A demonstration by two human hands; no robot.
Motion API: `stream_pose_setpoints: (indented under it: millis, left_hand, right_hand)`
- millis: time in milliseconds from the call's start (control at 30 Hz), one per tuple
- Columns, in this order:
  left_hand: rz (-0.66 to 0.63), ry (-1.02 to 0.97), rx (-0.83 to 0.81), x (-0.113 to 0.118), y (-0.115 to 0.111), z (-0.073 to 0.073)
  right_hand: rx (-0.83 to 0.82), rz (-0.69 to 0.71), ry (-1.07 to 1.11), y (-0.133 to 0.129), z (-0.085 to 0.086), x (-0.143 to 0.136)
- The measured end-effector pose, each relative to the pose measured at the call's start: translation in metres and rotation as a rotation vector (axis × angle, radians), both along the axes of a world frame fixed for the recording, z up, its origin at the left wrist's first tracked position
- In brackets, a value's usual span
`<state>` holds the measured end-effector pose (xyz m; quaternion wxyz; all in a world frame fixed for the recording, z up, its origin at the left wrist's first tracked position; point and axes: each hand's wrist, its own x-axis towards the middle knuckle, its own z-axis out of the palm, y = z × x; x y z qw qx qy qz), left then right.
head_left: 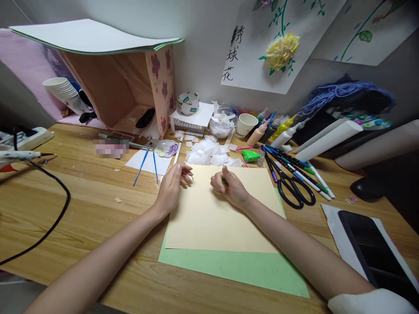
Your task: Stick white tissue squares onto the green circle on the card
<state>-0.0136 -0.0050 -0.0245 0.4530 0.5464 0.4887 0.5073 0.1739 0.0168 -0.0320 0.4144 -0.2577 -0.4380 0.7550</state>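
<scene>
A cream sheet of paper [212, 226] lies over a larger green sheet [235, 267] in front of me. At the cream sheet's upper left edge rests my left hand [172, 185], its fingers loosely curled and apart. A thin dark sliver shows by its fingertips; I cannot tell whether it is held. My right hand [231, 187] is closed above the sheet's upper middle, around something small and green [224, 181], mostly hidden by the fingers. Just beyond the paper are crumpled white tissue pieces [204, 151] and a bag of bright green material [251, 155].
Black-handled scissors [296, 192] and several pens lie at right, near a phone [369, 248]. Paint bottles [283, 135], a paper cup [246, 125] and a tape roll [188, 104] stand behind. Thin brushes [140, 168] and a black cable [62, 218] lie left.
</scene>
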Motion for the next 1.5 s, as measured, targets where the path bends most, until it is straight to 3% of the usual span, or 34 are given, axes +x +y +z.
stream_pose_setpoints:
  millis: [133,367,533,867,1100,1500]
  left_hand:
    - [-0.017,0.030,-0.006,0.0007,-0.0003,0.0010]
    - [-0.032,0.036,-0.006,0.0007,-0.0011,0.0008]
    - [-0.034,0.045,-0.006,0.0001,-0.0010,-0.0005]
    - [-0.048,0.062,0.002,0.0002,-0.0007,-0.0021]
    - [-0.057,0.050,-0.007,0.0009,-0.0011,-0.0007]
    - [-0.146,0.039,-0.034,0.0031,-0.0038,-0.0016]
  right_hand:
    - [-0.067,0.036,0.006,-0.0010,0.0021,0.0015]
    - [-0.049,-0.123,-0.005,-0.0025,0.0055,-0.0044]
    - [0.010,-0.055,-0.130,-0.0026,0.0038,-0.0055]
    - [-0.156,0.054,-0.025,0.0000,0.0036,-0.0031]
    - [-0.074,-0.110,-0.004,0.0002,-0.0002,-0.0046]
    - [-0.096,0.001,-0.057,-0.0002,0.0012,0.0015]
